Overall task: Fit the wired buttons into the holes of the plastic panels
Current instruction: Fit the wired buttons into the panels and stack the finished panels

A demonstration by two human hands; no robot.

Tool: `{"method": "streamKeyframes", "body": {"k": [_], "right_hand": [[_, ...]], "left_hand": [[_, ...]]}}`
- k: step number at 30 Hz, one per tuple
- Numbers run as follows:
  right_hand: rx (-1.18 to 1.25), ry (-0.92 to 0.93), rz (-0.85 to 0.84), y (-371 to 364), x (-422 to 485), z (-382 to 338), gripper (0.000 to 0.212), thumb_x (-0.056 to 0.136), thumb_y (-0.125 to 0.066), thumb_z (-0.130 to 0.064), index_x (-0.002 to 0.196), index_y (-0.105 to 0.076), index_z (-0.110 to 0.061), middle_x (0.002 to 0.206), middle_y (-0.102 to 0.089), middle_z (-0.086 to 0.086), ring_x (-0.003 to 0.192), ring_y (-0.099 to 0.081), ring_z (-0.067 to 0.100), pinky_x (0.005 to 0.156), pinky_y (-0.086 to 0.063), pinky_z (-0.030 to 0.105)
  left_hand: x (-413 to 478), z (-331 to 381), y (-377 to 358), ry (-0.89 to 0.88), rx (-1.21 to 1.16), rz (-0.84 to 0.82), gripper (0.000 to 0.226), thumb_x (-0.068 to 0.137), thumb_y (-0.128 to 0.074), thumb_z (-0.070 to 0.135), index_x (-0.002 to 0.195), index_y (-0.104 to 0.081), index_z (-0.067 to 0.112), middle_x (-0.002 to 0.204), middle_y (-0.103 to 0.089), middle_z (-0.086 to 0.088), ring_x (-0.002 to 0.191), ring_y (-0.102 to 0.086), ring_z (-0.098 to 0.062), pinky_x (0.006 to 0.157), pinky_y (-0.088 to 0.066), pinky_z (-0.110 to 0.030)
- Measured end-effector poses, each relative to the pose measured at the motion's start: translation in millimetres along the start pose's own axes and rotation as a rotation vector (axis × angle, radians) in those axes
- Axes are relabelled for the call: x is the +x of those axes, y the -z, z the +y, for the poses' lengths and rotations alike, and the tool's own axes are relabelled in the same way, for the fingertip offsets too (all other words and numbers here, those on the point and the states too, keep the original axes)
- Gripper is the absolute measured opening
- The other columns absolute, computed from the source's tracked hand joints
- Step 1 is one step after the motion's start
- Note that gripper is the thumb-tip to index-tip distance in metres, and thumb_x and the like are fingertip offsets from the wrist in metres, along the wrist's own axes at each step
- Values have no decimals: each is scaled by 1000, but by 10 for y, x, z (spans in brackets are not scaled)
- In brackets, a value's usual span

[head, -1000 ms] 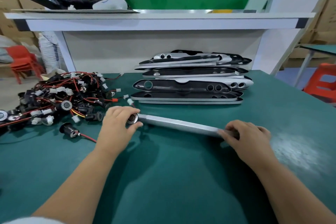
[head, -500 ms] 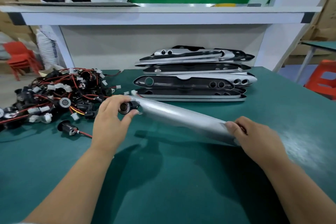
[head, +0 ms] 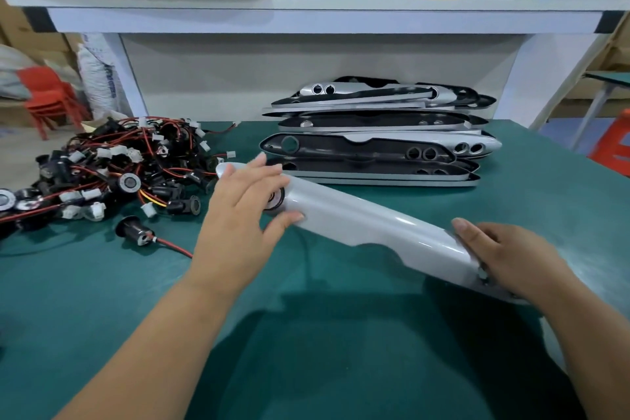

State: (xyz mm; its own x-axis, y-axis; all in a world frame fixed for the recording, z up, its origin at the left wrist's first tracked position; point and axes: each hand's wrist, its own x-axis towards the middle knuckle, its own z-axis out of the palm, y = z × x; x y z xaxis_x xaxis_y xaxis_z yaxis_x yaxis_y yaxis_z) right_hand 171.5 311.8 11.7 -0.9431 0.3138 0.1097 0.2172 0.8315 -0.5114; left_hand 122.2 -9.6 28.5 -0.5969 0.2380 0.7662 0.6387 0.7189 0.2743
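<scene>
I hold one silver panel [head: 375, 225] across the middle of the frame. Its long axis slopes from just left of centre down toward the lower right, with its glossy outer face turned up at me. My right hand [head: 511, 259] grips the low right end, thumb on top and fingers wrapped under. My left hand [head: 238, 215] lies over the high left end with the fingers nearly straight and spread and the thumb touching the near edge; it rests there more than it clamps. Between those fingers and the thumb a button [head: 276, 198] shows in the panel, and I judge it seated or nearly so, though my fingers hide part of it.

The pile of wired buttons [head: 112, 174] lies in the left of the frame, and a loose button [head: 134, 232] sits just below it on the green table [head: 102, 300]. Both lie off the panel's left end, so my left hand is the nearer one for the next pick. The holes under my right hand are at the far end from it. The stack of panels [head: 375, 147] sits behind, upper centre-right.
</scene>
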Motion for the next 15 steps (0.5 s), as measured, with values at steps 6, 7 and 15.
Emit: {"method": "streamKeyframes", "body": {"k": [6, 7, 15], "right_hand": [[91, -19, -26, 37, -18, -6, 73, 59, -23, -84, 65, -54, -19, 46, -58, -6, 37, -49, 7, 49, -39, 26], [83, -18, -20, 40, -25, -10, 73, 60, -22, -84, 65, -53, -18, 45, -58, -7, 36, -49, 7, 48, -38, 26], [71, -2, 32, 16, -51, 13, 79, 63, -21, -82, 76, -60, -14, 48, -59, -10, 48, -54, 1, 53, -37, 27]], "left_hand": [[-10, -58, 15, 232, -209, 126, 67, 79, -56, 57, 139, -28, 47, 150, -19, 23, 144, -11, -4, 118, -11, -44], [-15, -54, 17, 358, -385, 141, 79, 72, -63, 57, 138, -19, 54, 150, -17, 27, 143, -13, 1, 119, -14, -40], [-69, -51, -97, 616, -1099, 61, 48, 73, -68, 32, 117, -51, 32, 109, -69, 16, 109, -61, -5, 95, -47, -26]]}}
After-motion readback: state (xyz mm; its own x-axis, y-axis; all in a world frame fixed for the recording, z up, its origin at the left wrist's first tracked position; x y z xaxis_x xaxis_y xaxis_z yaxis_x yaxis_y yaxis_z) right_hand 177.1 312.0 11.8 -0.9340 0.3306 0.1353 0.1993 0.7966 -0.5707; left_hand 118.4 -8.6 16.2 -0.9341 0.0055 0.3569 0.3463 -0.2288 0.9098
